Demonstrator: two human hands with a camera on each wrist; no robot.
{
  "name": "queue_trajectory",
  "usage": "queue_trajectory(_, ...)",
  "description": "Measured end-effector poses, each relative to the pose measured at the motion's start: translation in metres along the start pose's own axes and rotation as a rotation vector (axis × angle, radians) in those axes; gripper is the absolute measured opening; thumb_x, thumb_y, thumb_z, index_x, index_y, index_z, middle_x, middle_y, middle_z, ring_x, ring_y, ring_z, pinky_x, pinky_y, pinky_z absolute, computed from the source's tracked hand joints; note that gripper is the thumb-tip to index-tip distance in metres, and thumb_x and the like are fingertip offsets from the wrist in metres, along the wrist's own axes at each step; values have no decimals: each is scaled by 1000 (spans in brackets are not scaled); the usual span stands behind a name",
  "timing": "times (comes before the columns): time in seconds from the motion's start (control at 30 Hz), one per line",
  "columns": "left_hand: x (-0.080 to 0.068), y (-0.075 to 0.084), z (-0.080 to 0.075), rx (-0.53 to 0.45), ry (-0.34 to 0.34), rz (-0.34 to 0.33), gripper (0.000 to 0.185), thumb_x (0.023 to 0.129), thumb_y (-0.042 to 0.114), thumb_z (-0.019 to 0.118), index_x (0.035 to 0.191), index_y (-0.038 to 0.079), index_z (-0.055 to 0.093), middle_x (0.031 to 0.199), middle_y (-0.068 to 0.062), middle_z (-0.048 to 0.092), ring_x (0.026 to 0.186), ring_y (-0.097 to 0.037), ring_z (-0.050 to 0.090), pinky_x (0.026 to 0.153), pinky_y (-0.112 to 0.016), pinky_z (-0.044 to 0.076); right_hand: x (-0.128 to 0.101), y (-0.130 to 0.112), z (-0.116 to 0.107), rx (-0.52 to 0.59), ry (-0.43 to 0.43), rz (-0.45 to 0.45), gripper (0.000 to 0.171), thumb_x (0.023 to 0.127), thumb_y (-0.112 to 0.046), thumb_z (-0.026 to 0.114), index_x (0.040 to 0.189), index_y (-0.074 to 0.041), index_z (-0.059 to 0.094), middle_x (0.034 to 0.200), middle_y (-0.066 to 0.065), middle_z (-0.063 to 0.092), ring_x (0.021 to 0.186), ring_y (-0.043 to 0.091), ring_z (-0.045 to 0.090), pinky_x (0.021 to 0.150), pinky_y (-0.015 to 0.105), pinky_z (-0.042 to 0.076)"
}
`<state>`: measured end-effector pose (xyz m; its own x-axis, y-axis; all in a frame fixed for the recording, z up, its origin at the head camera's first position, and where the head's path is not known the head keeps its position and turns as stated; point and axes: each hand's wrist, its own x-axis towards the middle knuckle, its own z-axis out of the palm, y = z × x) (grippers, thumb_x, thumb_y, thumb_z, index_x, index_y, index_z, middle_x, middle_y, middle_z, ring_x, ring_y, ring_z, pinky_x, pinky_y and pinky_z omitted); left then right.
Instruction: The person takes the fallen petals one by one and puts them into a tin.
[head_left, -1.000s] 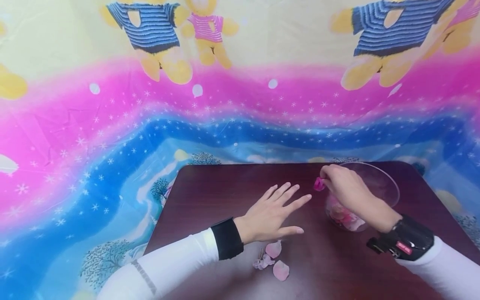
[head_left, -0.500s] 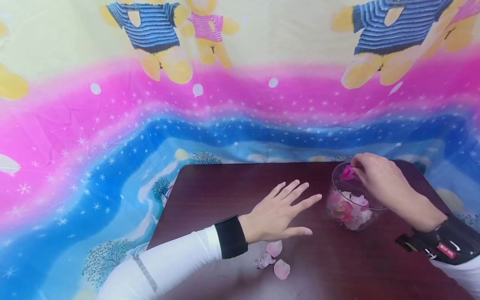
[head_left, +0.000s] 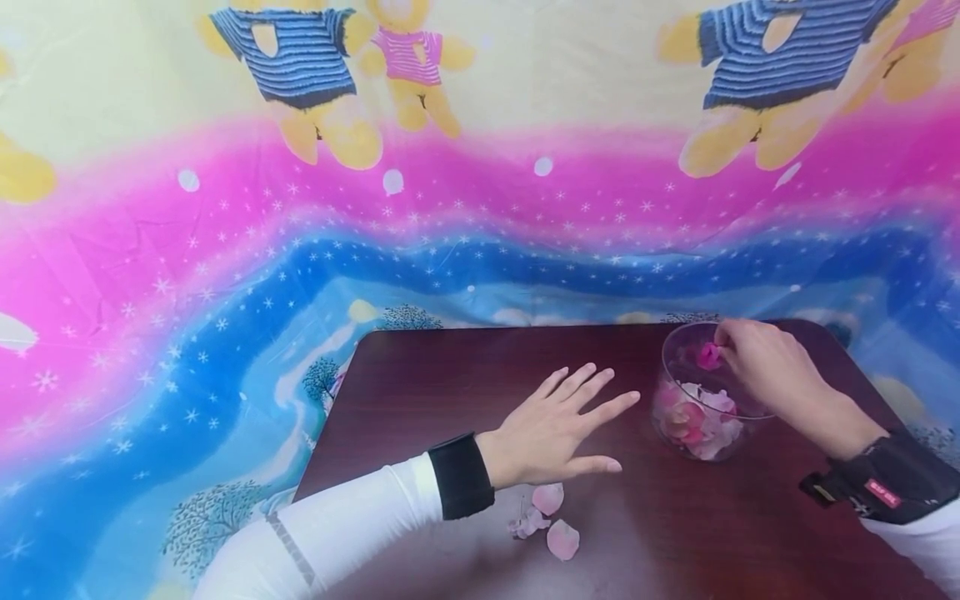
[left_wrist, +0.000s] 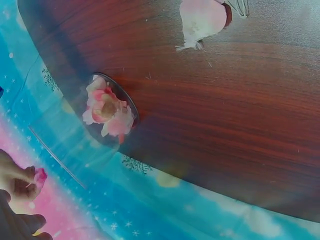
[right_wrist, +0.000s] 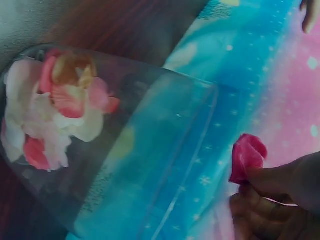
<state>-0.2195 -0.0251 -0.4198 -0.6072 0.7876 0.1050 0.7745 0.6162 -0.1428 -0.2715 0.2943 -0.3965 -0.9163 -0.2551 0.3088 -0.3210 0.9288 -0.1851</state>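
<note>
— See that? The right hand (head_left: 757, 367) has dipped the bright pink petal (head_left: 708, 356) from the rim down into the mouth of the glass jar (head_left: 701, 408), near the table's far right corner. Fingertips still pinch it.

— And a second ago it was carrying it over from the left. So it's about to be let go, I'd say, onto the pile of petals (head_left: 693, 421) at the bottom.

— The left hand (head_left: 558, 433) hasn't budged: flat on the table (head_left: 450, 375), fingers spread, gripping nothing. Three loose petals (head_left: 546, 518) lie beside it near the front edge.
</note>
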Motion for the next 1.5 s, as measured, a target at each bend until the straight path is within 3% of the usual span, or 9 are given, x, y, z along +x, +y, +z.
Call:
queue_trajectory(0.07,-1,0,1,-4,-5,-1,82,97,74,36,163,38,3,172,-2,16,160,-23,14,128,-48,20,-2,3,7,-59,-64,1,22,90,-20,71,101,-1,69,92,19,70,83,39,66,68,57,51)
queue_trajectory(0.13,-1,0,2,-10,-18,-3,82,97,74,37,163,38,3,172,-2,15,160,-23,13,129,-48,19,-4,6,13,-110,-138,13,46,93,-38,69,118,0,68,115,28,67,107,48,60,88,65,47)
queue_trajectory(0.23,-3,-1,5,-18,-42,-12,82,97,74,37,163,39,2,172,-2,13,161,-23,11,129,-48,16,-6,8,19,-149,-218,37,79,94,-62,58,142,0,53,148,35,43,137,57,33,108,74,25)
queue_trajectory(0.33,-5,-2,9,-17,-60,-21,82,96,75,36,163,40,2,173,-1,12,161,-23,8,129,-47,14,-7,7,23,-127,-247,59,91,94,-73,47,150,-2,44,157,37,27,145,59,18,114,76,9)
queue_trajectory(0.7,-6,-3,10,-17,-57,-20,82,96,75,36,163,39,3,173,-2,13,161,-24,9,129,-48,15,-8,-2,25,-109,-270,59,93,94,-74,42,153,-3,39,159,38,22,147,59,14,116,75,5)
queue_trajectory(1.1,-13,-19,19,-45,-40,-69,81,97,73,37,163,39,5,172,-4,17,160,-26,13,129,-49,17,-11,-37,27,-80,-116,-38,84,94,-69,52,151,-9,45,159,31,32,148,53,22,119,72,11)
queue_trajectory(1.33,-24,-34,31,-67,-57,-121,80,98,71,38,163,38,7,171,-5,20,160,-27,15,128,-50,20,-20,-65,49,-21,-31,-142,82,93,-64,58,155,-13,41,161,25,33,150,48,24,121,68,13)
queue_trajectory(1.5,-36,-43,44,-76,-95,-158,78,99,70,38,163,38,8,171,-5,21,160,-26,15,128,-50,19,-27,-81,75,6,-31,-188,83,92,-65,59,156,-17,39,163,22,32,152,46,23,122,66,14)
